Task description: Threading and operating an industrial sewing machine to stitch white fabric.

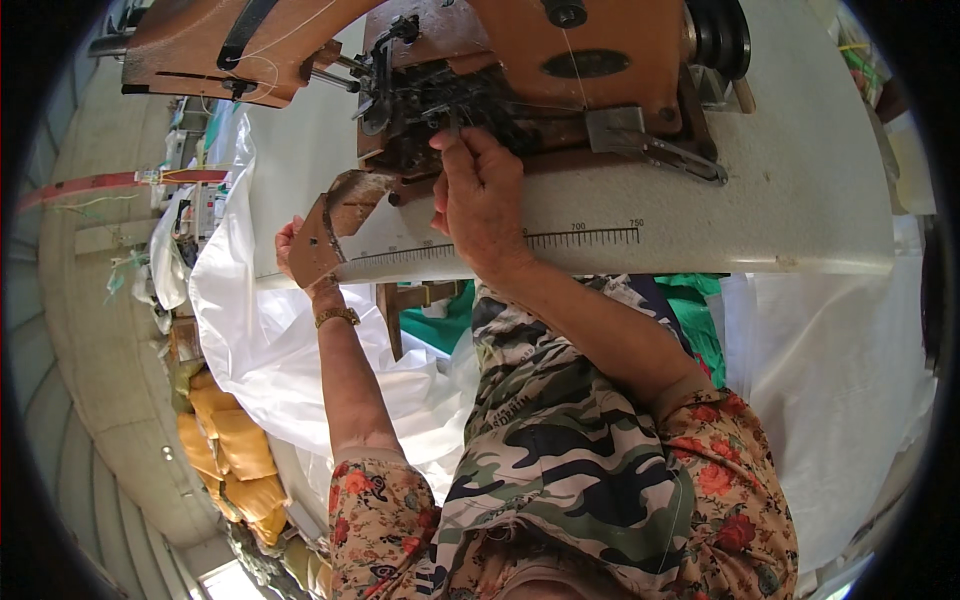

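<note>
A brown industrial sewing machine (pixel 500 60) stands on the pale table, its dark, lint-covered mechanism (pixel 440 95) exposed at the near side. My right hand (pixel 485 200) reaches to that mechanism, fingers pinched round a thin grey metal piece (pixel 454 122) whose far end is lost among the dark parts. At the table's left front edge, my left hand (pixel 287 248) is closed on a curved brown metal cover (pixel 318 245) with worn, dirty edges. The cover hides much of that palm. Its far end comes close to the machine's base.
A ruler scale (pixel 580 238) runs along the front of the pale table (pixel 790 190). White sheet fabric (pixel 260 340) hangs at the left, and more white cloth (pixel 800 400) lies at the right. White thread (pixel 572 60) runs down the machine. Yellow-orange bundles (pixel 235 440) are stacked at far left.
</note>
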Tool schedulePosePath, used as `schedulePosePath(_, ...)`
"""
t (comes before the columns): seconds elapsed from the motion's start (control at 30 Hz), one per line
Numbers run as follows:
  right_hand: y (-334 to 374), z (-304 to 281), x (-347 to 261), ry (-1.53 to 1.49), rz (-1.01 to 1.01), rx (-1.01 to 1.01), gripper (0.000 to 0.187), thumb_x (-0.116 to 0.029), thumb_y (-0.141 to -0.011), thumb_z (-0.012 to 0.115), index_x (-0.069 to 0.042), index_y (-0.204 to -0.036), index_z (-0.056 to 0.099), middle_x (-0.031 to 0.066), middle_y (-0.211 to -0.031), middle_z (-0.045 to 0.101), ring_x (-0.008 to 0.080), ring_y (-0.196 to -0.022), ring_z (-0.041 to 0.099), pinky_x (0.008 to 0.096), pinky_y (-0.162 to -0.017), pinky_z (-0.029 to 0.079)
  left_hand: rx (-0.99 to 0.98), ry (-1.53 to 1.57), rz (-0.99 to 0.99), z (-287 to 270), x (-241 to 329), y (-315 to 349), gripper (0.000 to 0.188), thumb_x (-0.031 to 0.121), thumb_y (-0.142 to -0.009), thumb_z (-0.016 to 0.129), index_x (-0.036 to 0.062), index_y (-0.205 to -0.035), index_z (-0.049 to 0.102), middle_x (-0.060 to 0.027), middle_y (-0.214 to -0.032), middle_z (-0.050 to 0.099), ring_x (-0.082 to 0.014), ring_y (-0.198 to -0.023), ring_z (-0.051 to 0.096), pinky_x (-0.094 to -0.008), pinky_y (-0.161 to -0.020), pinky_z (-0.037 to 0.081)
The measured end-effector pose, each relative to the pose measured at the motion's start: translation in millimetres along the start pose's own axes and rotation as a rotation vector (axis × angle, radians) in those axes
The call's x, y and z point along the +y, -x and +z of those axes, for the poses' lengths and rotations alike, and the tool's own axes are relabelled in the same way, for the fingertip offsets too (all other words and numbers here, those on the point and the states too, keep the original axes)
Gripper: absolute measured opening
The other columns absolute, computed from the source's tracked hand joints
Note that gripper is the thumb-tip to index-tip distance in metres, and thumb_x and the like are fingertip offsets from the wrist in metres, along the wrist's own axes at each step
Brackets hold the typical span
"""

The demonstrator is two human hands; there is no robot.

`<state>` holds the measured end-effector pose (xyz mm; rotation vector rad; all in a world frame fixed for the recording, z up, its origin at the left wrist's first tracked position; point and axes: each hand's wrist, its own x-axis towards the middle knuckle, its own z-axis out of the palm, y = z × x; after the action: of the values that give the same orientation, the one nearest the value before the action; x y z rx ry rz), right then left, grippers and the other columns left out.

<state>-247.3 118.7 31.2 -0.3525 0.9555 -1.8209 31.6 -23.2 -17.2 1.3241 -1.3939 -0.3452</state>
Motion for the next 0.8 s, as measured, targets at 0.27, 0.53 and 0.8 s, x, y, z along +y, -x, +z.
schedulePosePath(0.27,1,1,0,-0.036,0.006,0.002,0.018,-0.025,-0.091,0.050,-0.009,-0.090,0.058,-0.0027,-0.049,0.043,0.0042,-0.040,0.039,0.0214,-0.035,0.038,-0.018,-0.040,-0.034,5,16,7,0.026,0.028,-0.085,0.064,0.0034,-0.078,0.056,0.0005,-0.070,0.055,-0.0071,-0.061,0.047,-0.0207,-0.056,0.043)
schedulePosePath(0.53,3,1,-3,-0.097,0.035,0.021,0.016,-0.025,-0.091,0.050,-0.011,-0.089,0.058,-0.0033,-0.051,0.044,0.0035,-0.041,0.039,0.0209,-0.036,0.038,0.000,0.063,-0.063,7,24,8,0.026,0.027,-0.085,0.064,0.0031,-0.078,0.055,0.0003,-0.070,0.055,-0.0070,-0.061,0.048,-0.0203,-0.057,0.044)
schedulePosePath(0.8,5,2,-7,-0.071,0.041,0.012,0.017,-0.024,-0.091,0.049,-0.010,-0.088,0.058,-0.0030,-0.049,0.044,0.0040,-0.039,0.039,0.0212,-0.036,0.039,0.002,0.084,-0.044,6,18,7,0.026,0.026,-0.084,0.065,0.0029,-0.079,0.056,0.0001,-0.070,0.056,-0.0070,-0.061,0.048,-0.0205,-0.056,0.044)
